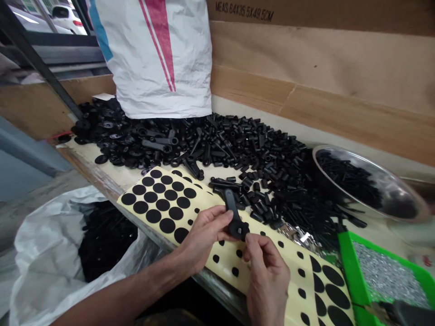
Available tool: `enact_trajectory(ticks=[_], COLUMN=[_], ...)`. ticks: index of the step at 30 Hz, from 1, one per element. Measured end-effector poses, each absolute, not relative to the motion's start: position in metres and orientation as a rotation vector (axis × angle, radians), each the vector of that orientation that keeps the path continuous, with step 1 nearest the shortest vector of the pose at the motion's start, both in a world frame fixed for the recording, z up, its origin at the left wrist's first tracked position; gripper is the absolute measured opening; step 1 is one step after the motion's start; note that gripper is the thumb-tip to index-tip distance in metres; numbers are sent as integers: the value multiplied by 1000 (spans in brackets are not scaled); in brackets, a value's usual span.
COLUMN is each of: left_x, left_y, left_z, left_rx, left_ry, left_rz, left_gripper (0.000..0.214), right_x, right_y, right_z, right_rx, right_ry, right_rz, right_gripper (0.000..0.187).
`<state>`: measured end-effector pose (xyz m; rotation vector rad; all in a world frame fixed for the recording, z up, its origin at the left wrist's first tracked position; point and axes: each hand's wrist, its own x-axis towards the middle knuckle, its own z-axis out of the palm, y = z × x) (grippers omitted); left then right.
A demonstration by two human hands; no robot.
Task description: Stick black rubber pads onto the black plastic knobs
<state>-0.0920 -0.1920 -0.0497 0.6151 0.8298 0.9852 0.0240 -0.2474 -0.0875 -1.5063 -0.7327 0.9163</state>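
My left hand [204,235] is closed around a black plastic lever-shaped part [234,216] and holds it upright over a yellow backing sheet [200,201]. That sheet carries rows of round black stickers [159,201]. My right hand [267,276] pinches at the part's lower round end, thumb and forefinger pressed together there. Whether a small sticker sits under the fingertips is hidden. Both hands hover at the near edge of the bench.
Several black plastic tubes and levers [251,154] are heaped across the bench. A steel bowl [404,190] of thin black pins stands right, a green tray [346,258] of small silver bits near right. A white sack [159,54] stands behind; a plastic bag [44,253] of black parts hangs left.
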Motion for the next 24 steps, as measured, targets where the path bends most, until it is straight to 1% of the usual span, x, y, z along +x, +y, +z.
enact_trajectory(ticks=[6,10,12,16,18,22,24], left_x=[-96,-97,-96,-95,-94,-96,-99], left_y=[-193,-195,-197,-202,-205,-209,-210], left_z=[-46,-47,-48,-53,-56,-56,-53], left_rx=[723,799,833,907,929,924,896], left_ry=[788,830,841,815,816,837,847], left_rz=[963,975,1008,1089,1115,1151,1160], left_gripper=[18,24,22,25,26,26,25], right_x=[24,24,24,24,23,28,36], right_y=[-247,-245,-245,-247,-248,-246,-244], right_z=[-81,-75,-73,-69,-66,-62,-63], right_rx=[-1569,-1645,-1690,-1838,-1914,-1971,-1983], right_ry=[-800,-951,-1124,-1535,-1657,-1711,-1639], right_rz=[847,721,532,19,-102,-151,-47], right_gripper=[31,30,27,26,28,39,48])
